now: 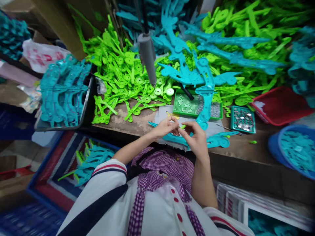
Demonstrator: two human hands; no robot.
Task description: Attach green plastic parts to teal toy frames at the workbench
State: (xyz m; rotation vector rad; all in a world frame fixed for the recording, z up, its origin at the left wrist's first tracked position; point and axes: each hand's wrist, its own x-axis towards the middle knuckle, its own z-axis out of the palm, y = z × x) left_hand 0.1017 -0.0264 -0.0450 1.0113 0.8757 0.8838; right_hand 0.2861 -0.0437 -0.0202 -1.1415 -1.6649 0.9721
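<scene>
Over the front edge of the bench, my two hands meet fingertip to fingertip. A small lime-green plastic piece [183, 127] shows at the fingertips of my right hand [197, 135], pinched between thumb and forefinger. My left hand [168, 126] is closed in a pinch close beside it; whatever its fingers hold is hidden. Below both hands lies a long turquoise plastic part [218, 141], partly covered by them, on a grey sheet [161, 113]. Just beyond the hands sits a green tray [175, 106] of tiny metal pieces, with another turquoise part [208, 98] lying across its right side.
A grey power screwdriver [147, 54] hangs above lime-green parts [118, 68] heaped at the back. Right are a teal tray [254, 126] of metal discs, a red tray [283, 106] and a blue bucket [275, 141]. Stacked turquoise parts [64, 91] fill a bin at left.
</scene>
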